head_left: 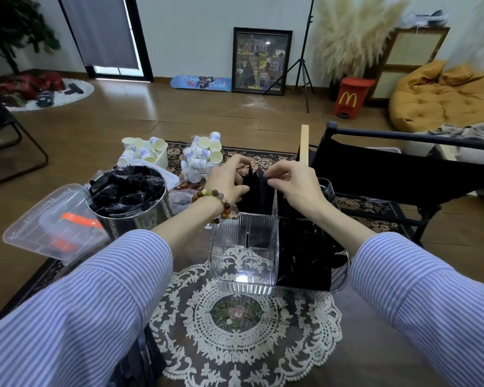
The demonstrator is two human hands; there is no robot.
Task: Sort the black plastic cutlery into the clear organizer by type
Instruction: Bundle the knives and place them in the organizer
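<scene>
**Hands gather upright cutlery at the organizer's far-left compartment**

Both hands work at the back of the clear ribbed plastic organizer (245,255), which sits on a white lace doily (235,317) on the dark surface (375,344). Left hand (229,181), a wooden bead bracelet (217,202) on its wrist, curls its fingers round a standing bunch of black plastic cutlery (253,188) in the far-left compartment, probably to keep the pieces upright and together. Right hand (288,181) pinches something thin and black at the top of the same bunch, likely one piece being slotted in or straightened.

Near-left compartment holds nothing, with the doily showing through its floor. Right-side compartments are filled with more black cutlery (305,255); it looks settled, so the sorting seems well along.

Which type each compartment holds cannot be told: the pieces merge into dark masses, and the hands cover the tips of the bunch. What the right fingertips pinch is too small to identify.

Left of the organizer stands a shiny metal bucket (129,216) of black wrapped packets, beside a clear plastic lidded box (53,227). Beyond lie heaps of small white paper cups (204,152).
</scene>
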